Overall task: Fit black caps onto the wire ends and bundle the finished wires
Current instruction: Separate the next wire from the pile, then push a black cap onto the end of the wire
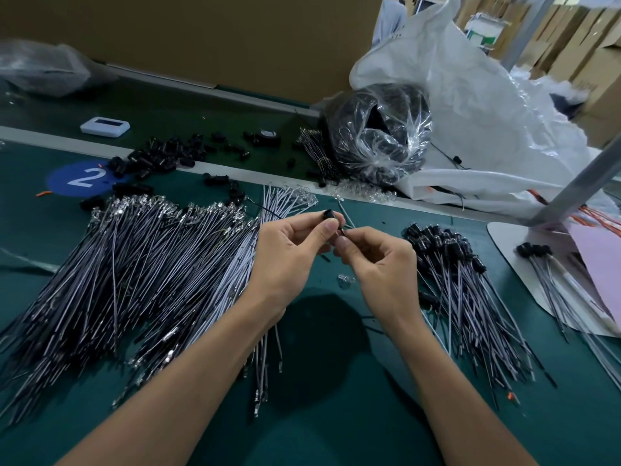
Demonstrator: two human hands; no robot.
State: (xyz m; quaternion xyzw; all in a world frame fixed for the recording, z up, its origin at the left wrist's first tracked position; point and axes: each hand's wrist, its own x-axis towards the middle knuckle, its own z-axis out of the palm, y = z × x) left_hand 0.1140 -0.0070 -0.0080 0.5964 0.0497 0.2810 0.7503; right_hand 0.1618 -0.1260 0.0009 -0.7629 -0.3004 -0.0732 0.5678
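Green mat [336, 415] shows between your forearms, lower centre. Uncapped wire pile [134, 264] fills left; capped wires [470, 290] fan right. Loose caps [161, 156] upper left. Centre frame: your left hand [289, 250] pinches black cap [331, 215], your right hand [379, 264] pinches wire end [343, 231], fingers curled, fingertips almost meeting.

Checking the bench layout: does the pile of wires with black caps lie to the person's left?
No, the capped wires lie right of the right hand; the left pile shows bare ends.
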